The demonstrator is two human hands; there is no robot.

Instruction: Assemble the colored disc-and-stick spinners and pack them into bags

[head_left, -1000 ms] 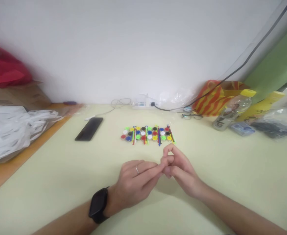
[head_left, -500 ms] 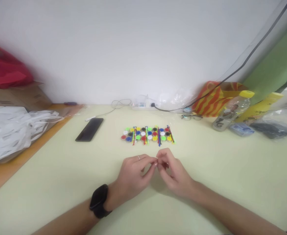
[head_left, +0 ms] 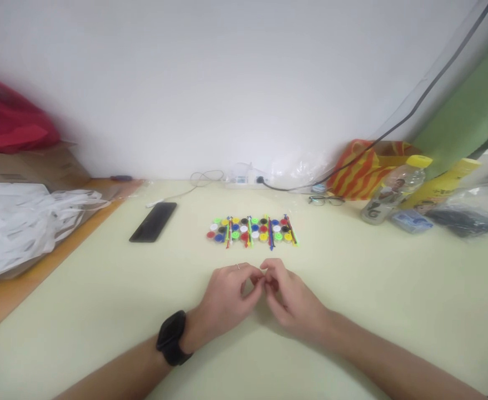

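My left hand [head_left: 227, 297], with a ring and a black watch on the wrist, rests on the pale yellow table [head_left: 102, 311] with its fingers curled. My right hand [head_left: 292, 300] lies beside it, fingers curled too. The fingertips of both hands meet in a pinch just above the table. What they hold, if anything, is too small to make out. Just beyond the hands lies a set of coloured paint pots and thin brushes [head_left: 252, 230], in neat rows.
A black phone [head_left: 153, 221] lies to the left of the pots. White plastic bags [head_left: 23, 222] and a cardboard box sit at far left. A power strip [head_left: 244, 179], glasses [head_left: 326, 200], a bottle [head_left: 394, 191] and bags crowd the back right.
Both hands have curled tighter and drawn slightly nearer each other; the right hand's raised fingers came down to meet the left fingertips. The view shifted slightly.
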